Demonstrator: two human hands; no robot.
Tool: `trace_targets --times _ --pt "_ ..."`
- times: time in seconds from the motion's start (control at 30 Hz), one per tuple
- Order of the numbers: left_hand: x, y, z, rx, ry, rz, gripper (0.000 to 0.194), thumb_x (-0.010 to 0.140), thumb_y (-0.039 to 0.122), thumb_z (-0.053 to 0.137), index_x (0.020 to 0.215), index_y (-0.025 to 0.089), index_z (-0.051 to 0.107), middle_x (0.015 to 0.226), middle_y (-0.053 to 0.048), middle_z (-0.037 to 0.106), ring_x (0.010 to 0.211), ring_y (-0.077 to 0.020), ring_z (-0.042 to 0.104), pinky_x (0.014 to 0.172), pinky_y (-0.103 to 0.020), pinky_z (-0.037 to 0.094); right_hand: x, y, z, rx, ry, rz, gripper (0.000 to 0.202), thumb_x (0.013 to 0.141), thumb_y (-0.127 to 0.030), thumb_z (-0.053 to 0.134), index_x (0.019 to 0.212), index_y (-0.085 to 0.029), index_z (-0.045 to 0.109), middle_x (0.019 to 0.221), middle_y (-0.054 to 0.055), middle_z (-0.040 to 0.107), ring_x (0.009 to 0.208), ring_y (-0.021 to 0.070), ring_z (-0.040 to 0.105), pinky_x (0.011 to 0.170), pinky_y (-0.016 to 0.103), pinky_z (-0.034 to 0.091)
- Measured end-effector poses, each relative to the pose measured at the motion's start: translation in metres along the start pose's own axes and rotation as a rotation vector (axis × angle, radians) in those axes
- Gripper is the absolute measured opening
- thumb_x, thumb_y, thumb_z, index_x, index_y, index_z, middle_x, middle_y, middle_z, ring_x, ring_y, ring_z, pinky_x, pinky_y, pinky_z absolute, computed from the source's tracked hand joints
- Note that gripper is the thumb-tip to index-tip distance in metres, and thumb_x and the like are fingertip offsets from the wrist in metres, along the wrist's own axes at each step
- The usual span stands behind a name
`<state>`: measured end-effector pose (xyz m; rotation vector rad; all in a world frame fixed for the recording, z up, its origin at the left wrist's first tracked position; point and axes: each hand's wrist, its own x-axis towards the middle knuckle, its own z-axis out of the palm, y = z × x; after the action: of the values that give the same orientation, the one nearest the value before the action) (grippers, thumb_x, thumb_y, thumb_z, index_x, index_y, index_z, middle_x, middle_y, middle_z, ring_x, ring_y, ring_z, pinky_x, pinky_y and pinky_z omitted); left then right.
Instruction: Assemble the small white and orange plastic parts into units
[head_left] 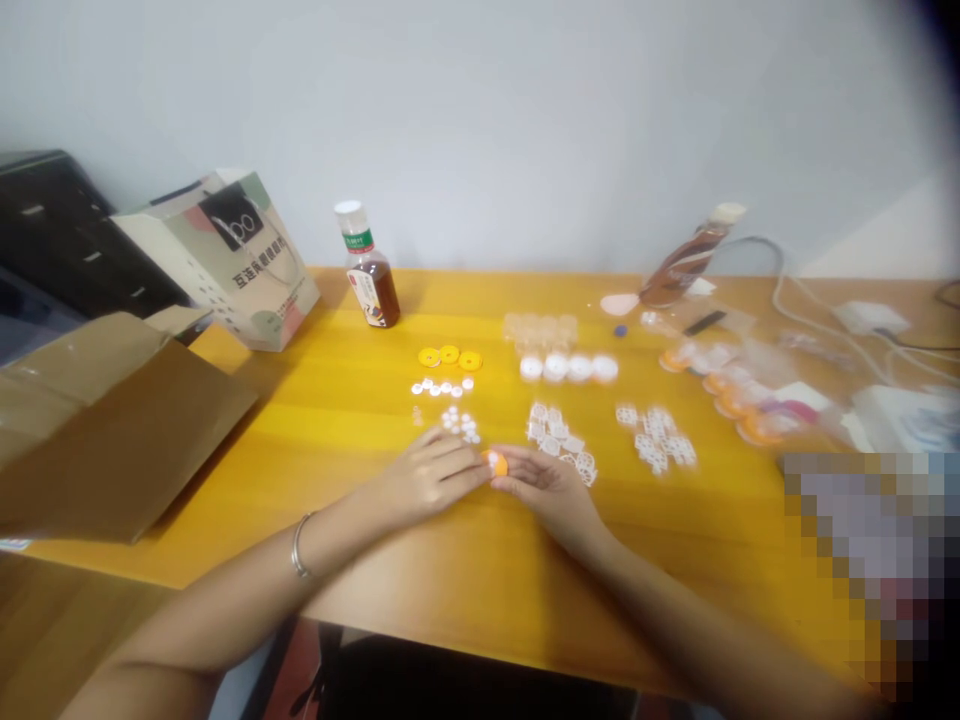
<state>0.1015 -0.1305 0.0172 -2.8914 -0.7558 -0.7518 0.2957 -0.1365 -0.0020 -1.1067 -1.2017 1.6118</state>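
Observation:
A small orange-and-white round piece (499, 463) is between my two hands, above the near middle of the table. My right hand (551, 492) pinches it between thumb and fingers. My left hand (439, 472), with a silver bangle at its wrist, has its fingers closed against the piece from the other side. Just beyond my left hand are small white round parts (459, 425), with yellow discs (448, 355) farther back. Past my right hand lie white openwork plastic parts (551, 430) and a row of white round parts (577, 368). The picture is blurred.
An open cardboard box (112, 430) and a paper bag (240, 260) stand left. A tea bottle (367, 270) and a brown bottle (686, 265) stand at the back. More openwork parts (660, 438), orange-and-white pieces (735, 395) and cables (795, 300) lie right.

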Motion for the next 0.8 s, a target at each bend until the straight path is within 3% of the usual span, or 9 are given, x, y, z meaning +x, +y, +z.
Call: trace_targets --times 0.2,0.27,0.37,0.47,0.6,0.8 --pt "-0.002 0.001 0.001 -0.096 0.073 -0.058 0.022 0.085 0.01 0.049 0.104 0.016 0.057 0.094 -0.005 0.065 0.088 -0.0145 0.056 0.075 -0.029 0.042 0.0 -0.002 -0.001 0.005 -0.007 -0.025 0.031 0.06 -0.021 0.073 0.09 -0.021 0.066 0.083 0.001 0.072 0.079 0.0157 0.067 0.083 0.032 0.052" --pt "-0.001 0.002 0.002 -0.187 0.159 -0.145 0.021 0.083 0.011 0.052 0.102 0.017 0.058 0.093 -0.005 0.065 0.086 -0.0136 0.056 0.075 -0.029 0.043 0.0 -0.002 -0.001 -0.004 0.005 -0.034 0.031 0.061 -0.022 0.072 0.091 -0.021 0.066 0.083 0.001 0.072 0.079 0.016 0.067 0.083 0.033 0.051" --pt "0.002 0.003 0.003 -0.376 0.243 -0.395 0.015 0.082 0.017 0.054 0.096 0.016 0.06 0.091 -0.006 0.063 0.085 -0.0136 0.056 0.077 -0.029 0.044 -0.002 -0.003 -0.001 -0.04 0.04 -0.048 0.029 0.063 -0.023 0.071 0.092 -0.022 0.066 0.081 0.001 0.072 0.077 0.0159 0.066 0.082 0.034 0.052" --pt "0.005 0.002 0.003 -0.648 0.144 -0.674 0.017 0.082 0.028 0.054 0.089 0.015 0.061 0.085 -0.005 0.063 0.076 -0.0129 0.056 0.069 -0.026 0.045 -0.005 -0.004 0.0 -0.052 0.051 -0.086 0.029 0.063 -0.023 0.071 0.092 -0.023 0.066 0.08 0.0 0.071 0.076 0.0162 0.066 0.08 0.034 0.052" --pt "0.008 0.002 0.004 -1.032 -0.077 -0.821 0.022 0.081 0.034 0.054 0.078 0.013 0.061 0.074 -0.002 0.061 0.067 -0.0102 0.053 0.062 -0.022 0.041 -0.007 -0.005 0.001 -0.038 0.047 -0.124 0.028 0.063 -0.022 0.071 0.09 -0.024 0.067 0.079 0.0 0.071 0.075 0.016 0.065 0.078 0.033 0.053" --pt "0.008 0.006 0.013 -1.185 -0.038 -0.931 0.023 0.075 0.034 0.06 0.071 0.012 0.058 0.064 0.002 0.053 0.059 -0.0074 0.046 0.059 -0.02 0.035 -0.007 -0.005 0.003 -0.049 0.048 -0.123 0.027 0.062 -0.021 0.072 0.089 -0.025 0.068 0.08 0.0 0.071 0.074 0.0157 0.065 0.078 0.032 0.053"
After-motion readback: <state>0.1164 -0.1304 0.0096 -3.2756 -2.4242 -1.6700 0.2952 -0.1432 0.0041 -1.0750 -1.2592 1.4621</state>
